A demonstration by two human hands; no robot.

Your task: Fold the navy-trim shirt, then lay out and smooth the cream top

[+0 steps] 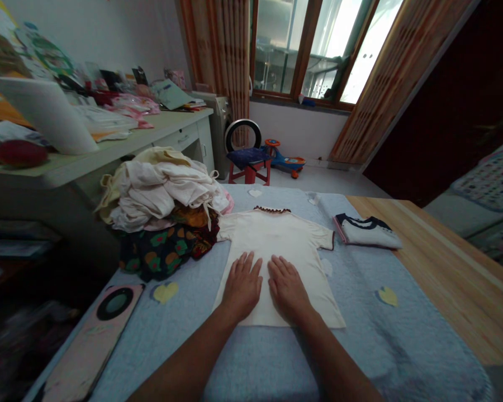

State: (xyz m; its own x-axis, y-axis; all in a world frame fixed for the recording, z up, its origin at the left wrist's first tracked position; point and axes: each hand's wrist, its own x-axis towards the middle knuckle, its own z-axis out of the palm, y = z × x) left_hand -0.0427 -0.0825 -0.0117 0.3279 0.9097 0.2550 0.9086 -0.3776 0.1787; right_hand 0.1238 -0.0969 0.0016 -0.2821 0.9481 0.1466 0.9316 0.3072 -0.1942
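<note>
A cream short-sleeved shirt (276,237) with a dark scalloped collar lies flat, face down or front up I cannot tell, on a pale blue quilted cover (360,335). My left hand (243,285) and my right hand (287,287) rest side by side, palms down with fingers spread, on the shirt's lower half. Neither hand holds anything.
A heap of unfolded clothes (163,206) sits at the left of the cover. A folded white and dark garment (366,230) lies at the right. A phone (96,335) lies near left. Bare wooden tabletop (444,268) runs along the right; a cluttered desk (88,151) stands left.
</note>
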